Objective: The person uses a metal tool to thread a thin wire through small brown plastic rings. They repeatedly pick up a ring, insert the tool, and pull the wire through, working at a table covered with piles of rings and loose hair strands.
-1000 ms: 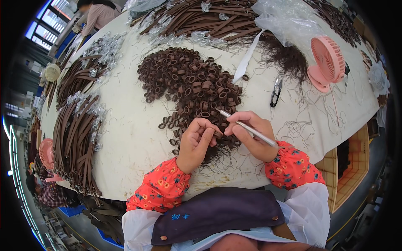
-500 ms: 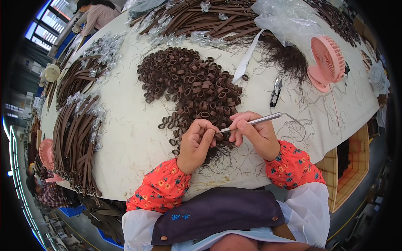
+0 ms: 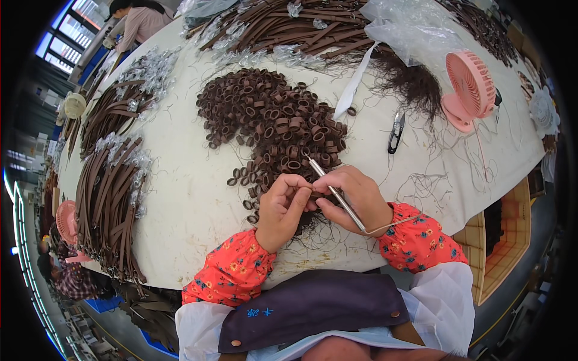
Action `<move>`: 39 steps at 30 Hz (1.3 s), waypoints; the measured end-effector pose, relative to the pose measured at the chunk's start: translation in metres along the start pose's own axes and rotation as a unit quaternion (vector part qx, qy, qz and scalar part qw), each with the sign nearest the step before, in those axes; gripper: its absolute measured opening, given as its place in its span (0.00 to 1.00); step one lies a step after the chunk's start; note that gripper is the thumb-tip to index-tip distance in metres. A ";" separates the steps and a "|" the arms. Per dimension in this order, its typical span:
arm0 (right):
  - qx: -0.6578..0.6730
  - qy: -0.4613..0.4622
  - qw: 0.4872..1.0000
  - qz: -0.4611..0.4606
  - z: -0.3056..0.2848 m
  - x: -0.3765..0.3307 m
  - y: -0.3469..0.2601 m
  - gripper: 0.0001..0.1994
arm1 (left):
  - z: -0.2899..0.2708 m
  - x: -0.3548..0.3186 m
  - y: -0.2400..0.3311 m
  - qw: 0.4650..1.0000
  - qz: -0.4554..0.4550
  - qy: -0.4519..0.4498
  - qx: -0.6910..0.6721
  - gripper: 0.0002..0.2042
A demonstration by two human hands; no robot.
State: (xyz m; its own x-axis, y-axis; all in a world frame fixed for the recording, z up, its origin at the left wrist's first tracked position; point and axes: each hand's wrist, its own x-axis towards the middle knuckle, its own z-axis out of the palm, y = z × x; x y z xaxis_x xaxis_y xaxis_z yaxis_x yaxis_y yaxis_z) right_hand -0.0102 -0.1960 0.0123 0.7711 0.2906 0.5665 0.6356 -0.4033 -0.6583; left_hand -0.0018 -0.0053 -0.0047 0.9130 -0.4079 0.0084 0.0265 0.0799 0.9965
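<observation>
My left hand (image 3: 280,207) is closed in a pinch near the table's front edge. Between its thumb and forefinger is a small brown strap loop, now mostly hidden by the fingers. Tucked in my closed right hand (image 3: 364,195) is a slim metal pen-like tool (image 3: 348,209) with a cord at its back end. Its tip points up and away, over the pile of brown strap loops (image 3: 288,139). My right thumb and forefinger meet the left fingertips at the small loop. Loose dark threads lie under both hands.
Black-handled thread snips (image 3: 395,133) and a pink fan (image 3: 466,87) are on the right. Bundles of brown straps (image 3: 108,210) lie at the left, more (image 3: 289,27) at the back beside clear plastic (image 3: 409,30). Another person (image 3: 139,24) works at the far left.
The pen tool has swung in my right hand, its tip leaving the loop and turning away, its back end now toward me. My right fingers have moved to the left fingertips.
</observation>
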 end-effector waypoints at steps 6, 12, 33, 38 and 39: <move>0.214 0.018 0.956 0.201 -0.001 -0.005 -0.002 0.16 | 0.003 0.004 0.004 0.992 0.005 -0.030 -0.122 0.10; 0.341 0.022 0.900 0.271 -0.004 -0.002 -0.005 0.15 | 0.005 0.001 -0.001 0.996 -0.020 -0.017 -0.085 0.08; 0.162 0.081 0.972 0.149 0.007 -0.008 -0.002 0.14 | 0.005 0.003 0.003 0.992 -0.094 -0.003 -0.089 0.04; 0.208 0.065 0.958 0.187 0.006 -0.009 -0.003 0.14 | 0.005 0.002 0.005 0.997 -0.052 -0.010 -0.048 0.02; 0.213 0.052 0.957 0.192 0.004 -0.009 -0.004 0.15 | 0.004 0.002 0.003 0.998 -0.043 -0.016 -0.040 0.03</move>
State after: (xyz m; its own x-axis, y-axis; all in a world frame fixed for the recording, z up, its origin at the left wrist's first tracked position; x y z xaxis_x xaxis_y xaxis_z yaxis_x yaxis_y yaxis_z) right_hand -0.0192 -0.1936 0.0075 0.9571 0.0956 0.2736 0.2804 -0.0675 -0.9575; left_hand -0.0013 -0.0091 -0.0013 0.8923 -0.4455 -0.0728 0.1381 0.1159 0.9836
